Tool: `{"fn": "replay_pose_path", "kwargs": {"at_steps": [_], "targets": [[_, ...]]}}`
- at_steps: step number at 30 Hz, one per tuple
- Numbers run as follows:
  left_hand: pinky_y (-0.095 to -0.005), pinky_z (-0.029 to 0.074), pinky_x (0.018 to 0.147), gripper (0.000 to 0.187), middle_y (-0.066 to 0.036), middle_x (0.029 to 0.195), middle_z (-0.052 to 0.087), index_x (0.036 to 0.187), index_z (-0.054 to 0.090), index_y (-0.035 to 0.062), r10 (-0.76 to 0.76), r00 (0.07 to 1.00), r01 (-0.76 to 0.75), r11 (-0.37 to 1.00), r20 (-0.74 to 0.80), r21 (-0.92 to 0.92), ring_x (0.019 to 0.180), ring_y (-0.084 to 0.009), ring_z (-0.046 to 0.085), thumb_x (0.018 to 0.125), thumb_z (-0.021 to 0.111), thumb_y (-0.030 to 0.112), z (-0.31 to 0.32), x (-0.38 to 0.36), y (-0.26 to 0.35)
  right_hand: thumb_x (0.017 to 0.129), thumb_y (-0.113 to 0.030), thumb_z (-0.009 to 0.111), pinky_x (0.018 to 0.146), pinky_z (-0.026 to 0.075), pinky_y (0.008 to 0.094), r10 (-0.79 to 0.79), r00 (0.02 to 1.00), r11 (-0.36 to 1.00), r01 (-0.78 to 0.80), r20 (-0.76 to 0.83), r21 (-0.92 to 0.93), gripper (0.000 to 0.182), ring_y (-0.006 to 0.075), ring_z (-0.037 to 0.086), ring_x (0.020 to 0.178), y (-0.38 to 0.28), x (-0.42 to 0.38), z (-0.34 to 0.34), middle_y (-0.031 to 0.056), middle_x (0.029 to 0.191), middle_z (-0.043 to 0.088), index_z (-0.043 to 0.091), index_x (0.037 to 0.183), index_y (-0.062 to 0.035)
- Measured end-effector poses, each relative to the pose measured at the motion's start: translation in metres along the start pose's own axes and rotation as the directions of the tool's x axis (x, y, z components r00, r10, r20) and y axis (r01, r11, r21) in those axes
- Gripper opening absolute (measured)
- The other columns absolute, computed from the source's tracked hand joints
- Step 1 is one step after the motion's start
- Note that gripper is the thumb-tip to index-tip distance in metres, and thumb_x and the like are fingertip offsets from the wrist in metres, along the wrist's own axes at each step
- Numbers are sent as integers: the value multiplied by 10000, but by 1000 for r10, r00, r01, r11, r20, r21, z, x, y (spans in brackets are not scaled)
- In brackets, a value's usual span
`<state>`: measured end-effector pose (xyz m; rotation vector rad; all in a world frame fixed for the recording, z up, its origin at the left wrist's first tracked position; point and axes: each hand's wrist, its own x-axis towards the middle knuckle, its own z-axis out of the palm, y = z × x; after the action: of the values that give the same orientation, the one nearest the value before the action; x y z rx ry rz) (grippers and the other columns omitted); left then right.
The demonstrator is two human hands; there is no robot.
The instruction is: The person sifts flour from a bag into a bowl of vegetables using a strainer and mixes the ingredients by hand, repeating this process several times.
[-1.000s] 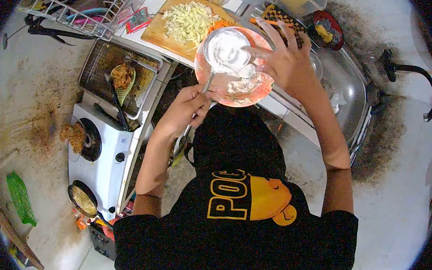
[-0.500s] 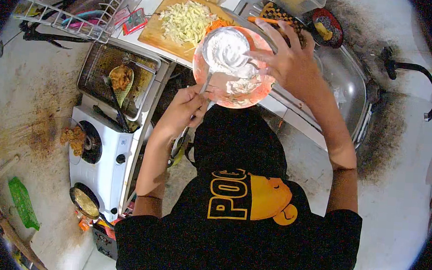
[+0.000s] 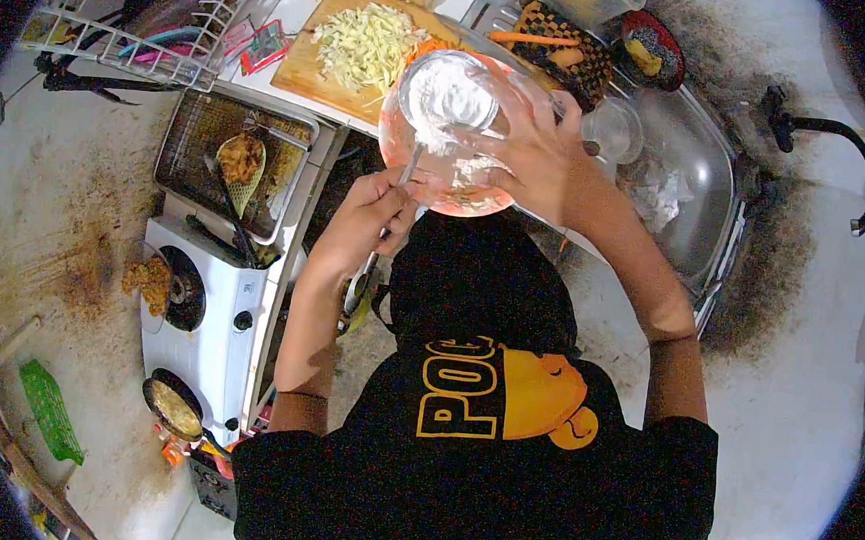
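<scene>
A clear bowl of white powder sits tilted in an orange-and-white plate, with more white powder heaped on the plate beside it. My left hand is closed around a metal spoon; its thin end rises to the powder and its rounded end hangs below my fist. Across the right side of the plate reaches my right hand, fingers apart, fingertips close to the bowl's rim, palm hiding part of the plate.
Shredded vegetable lies on a wooden cutting board behind the plate. On the right, a carrot rests by a metal sink. A frying tray and a white stove stand at the left, below a dish rack.
My right hand has moved down and left across the plate. The bowl has shifted slightly left. My left hand keeps its grip on the spoon.
</scene>
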<state>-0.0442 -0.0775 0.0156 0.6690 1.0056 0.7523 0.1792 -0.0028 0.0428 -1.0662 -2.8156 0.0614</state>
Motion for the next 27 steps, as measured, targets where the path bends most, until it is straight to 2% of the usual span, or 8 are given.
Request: {"fn": "replay_pose_path", "kwargs": {"at_steps": [3,11,14,16,20,22,26,27], "targets": [[-196,209,369,286,57,557,341,1115,583,28,37,998,-37,999,43,4,426,-39,258,915,385,81,2,-1,1,759,-438,619,970,201,566,8,999,999,-9,-41,-35,431,325,254,1305,-1,8,3,100,1436,294,598,1178,-337],[-187,208,366,266,58,552,343,1110,575,30,28,1000,-28,1000,1,14,427,-34,270,930,392,100,2,-5,2,736,-434,637,934,258,553,36,997,991,-46,-73,-128,471,308,305,1265,12,2,-4,55,1441,309,580,1196,-348],[-186,210,365,266,58,555,347,1116,567,29,36,999,-36,999,9,31,422,-33,271,938,387,111,1,-3,-2,743,-343,656,962,230,556,50,994,988,-63,-96,-141,495,311,259,1297,15,3,-8,66,1458,277,567,1228,-305],[-187,214,364,265,56,554,349,1109,571,28,41,999,-41,999,10,27,420,-34,275,939,386,111,3,-4,-1,697,-434,664,906,280,558,30,990,975,-58,-134,-213,504,306,322,1255,17,9,-9,28,1439,320,583,1188,-352],[-191,224,363,265,50,553,355,1091,585,28,36,999,-38,998,30,40,419,-38,284,938,384,111,7,-5,2,700,-423,661,916,274,567,-1,991,981,-26,-135,-195,503,304,316,1265,8,12,-6,32,1429,331,578,1192,-359],[-193,226,363,269,48,551,355,1093,588,30,48,999,-49,998,21,45,420,-40,286,935,385,107,6,-5,1,706,-428,653,925,269,572,-31,994,995,21,-106,-99,506,298,318,1266,3,7,-5,37,1421,337,565,1201,-374],[-196,233,362,280,46,547,363,1110,588,25,78,997,-77,996,-13,51,416,-43,290,926,389,97,6,-8,-3,716,-444,642,935,261,567,-56,996,995,49,-76,-85,476,290,322,1260,13,-9,-9,40,1407,356,575,1184,-382],[-196,233,362,280,46,547,363,1110,588,25,75,997,-74,996,-15,51,416,-43,290,926,389,97,6,-8,-4,734,-410,639,951,251,557,-26,999,992,21,-37,-127,449,293,304,1275,16,-10,-13,49,1421,336,589,1178,-364]]}}
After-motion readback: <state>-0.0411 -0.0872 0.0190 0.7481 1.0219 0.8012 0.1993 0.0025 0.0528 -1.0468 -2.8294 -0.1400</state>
